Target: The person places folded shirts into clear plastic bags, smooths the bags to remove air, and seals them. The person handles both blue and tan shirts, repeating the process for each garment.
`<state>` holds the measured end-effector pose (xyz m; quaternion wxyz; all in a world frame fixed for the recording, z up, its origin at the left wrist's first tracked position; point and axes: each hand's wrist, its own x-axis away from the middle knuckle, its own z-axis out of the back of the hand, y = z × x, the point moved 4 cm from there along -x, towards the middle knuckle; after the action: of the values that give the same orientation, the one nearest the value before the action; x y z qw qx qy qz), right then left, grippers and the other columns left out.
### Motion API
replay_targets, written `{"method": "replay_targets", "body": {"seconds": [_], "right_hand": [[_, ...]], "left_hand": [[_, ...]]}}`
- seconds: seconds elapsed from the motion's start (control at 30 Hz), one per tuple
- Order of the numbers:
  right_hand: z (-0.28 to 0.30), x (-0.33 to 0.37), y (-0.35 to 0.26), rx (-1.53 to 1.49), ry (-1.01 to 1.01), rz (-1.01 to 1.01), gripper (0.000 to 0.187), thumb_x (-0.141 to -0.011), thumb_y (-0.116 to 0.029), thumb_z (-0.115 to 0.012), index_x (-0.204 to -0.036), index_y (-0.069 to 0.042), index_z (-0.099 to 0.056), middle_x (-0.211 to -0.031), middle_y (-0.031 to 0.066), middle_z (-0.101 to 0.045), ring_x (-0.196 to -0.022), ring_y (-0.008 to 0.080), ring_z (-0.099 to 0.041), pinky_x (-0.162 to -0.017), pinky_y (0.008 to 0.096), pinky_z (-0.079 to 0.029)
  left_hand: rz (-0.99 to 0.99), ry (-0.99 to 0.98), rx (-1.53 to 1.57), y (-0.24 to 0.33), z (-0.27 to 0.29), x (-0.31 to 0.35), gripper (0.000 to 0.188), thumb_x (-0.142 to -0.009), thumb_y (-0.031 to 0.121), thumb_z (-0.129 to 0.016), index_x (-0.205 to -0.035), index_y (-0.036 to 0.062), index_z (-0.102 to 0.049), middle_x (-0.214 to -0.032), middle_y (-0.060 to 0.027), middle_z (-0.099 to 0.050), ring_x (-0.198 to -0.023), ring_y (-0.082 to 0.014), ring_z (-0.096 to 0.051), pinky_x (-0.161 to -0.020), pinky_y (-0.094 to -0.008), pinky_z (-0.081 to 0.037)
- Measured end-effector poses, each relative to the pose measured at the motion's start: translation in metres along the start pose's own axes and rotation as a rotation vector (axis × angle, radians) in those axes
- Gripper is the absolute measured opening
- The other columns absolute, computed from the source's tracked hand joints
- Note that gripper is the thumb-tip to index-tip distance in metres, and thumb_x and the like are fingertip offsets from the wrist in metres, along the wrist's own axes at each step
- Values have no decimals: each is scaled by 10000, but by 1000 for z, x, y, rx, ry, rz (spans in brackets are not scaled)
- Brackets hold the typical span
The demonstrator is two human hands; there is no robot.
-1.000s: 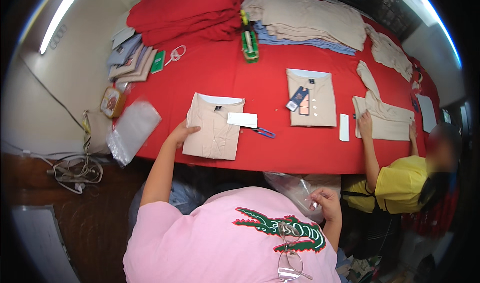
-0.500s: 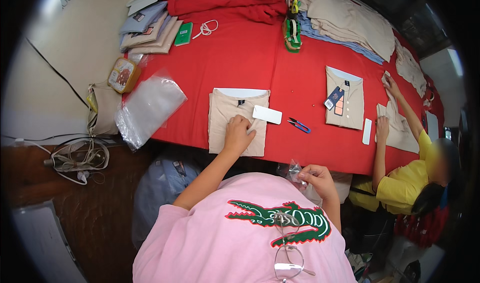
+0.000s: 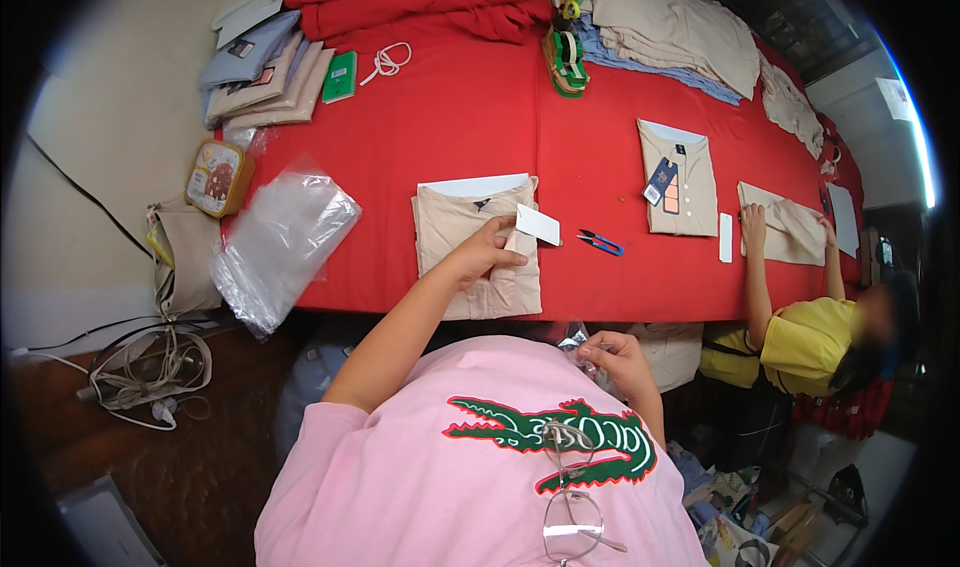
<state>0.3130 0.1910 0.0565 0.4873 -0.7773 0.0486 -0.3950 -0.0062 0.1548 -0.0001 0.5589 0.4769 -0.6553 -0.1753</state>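
At frame left, clear plastic bags (image 3: 285,252) lie flat. At centre, the folded beige shirt (image 3: 440,231) lies beneath your left hand (image 3: 486,255); its fingers curl beside the white tag (image 3: 540,225), grip not discernible. Below centre, your right hand (image 3: 622,361) pinches clear film (image 3: 574,337).

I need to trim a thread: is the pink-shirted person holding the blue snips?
No, the blue snips lie untouched on the red tablecloth.

Left fingers (image 3: 503,256) over shirt (image 3: 445,229), possibly touching tag (image 3: 538,225)
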Motion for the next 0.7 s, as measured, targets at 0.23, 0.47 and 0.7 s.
{"method": "replay_targets", "body": {"seconds": [0.23,0.47,0.7], "right_hand": [[-17,-8,-15,39,27,9,136,-976,-104,-776,-1016,26,-774,-911,72,-777,-744,97,-677,-638,265,-561],[-17,-4,-14,82,49,17,136,-975,-97,-775,-1025,28,-775,-928,69,-778,-737,88,-672,-649,255,-551],[-35,11,-29,214,55,90,212,-929,7,-751,-1138,24,-770,-932,52,-760,-758,107,-676,-729,263,-546]], "left_hand": [[-705,701,-1133,30,22,21,564,-848,31,-769,-1386,57,-603,-1378,-167,-620,-1254,-351,-606,-1055,-456,-487],[-1043,340,-1406,27,-36,-36,557,-848,59,-746,-1386,84,-608,-1297,-152,-628,-1338,-353,-568,-1260,-593,-278],[-909,229,-1254,61,-38,-59,440,-813,44,-765,-1243,118,-707,-1090,-75,-721,-1193,-289,-656,-1296,-625,-184]]}}
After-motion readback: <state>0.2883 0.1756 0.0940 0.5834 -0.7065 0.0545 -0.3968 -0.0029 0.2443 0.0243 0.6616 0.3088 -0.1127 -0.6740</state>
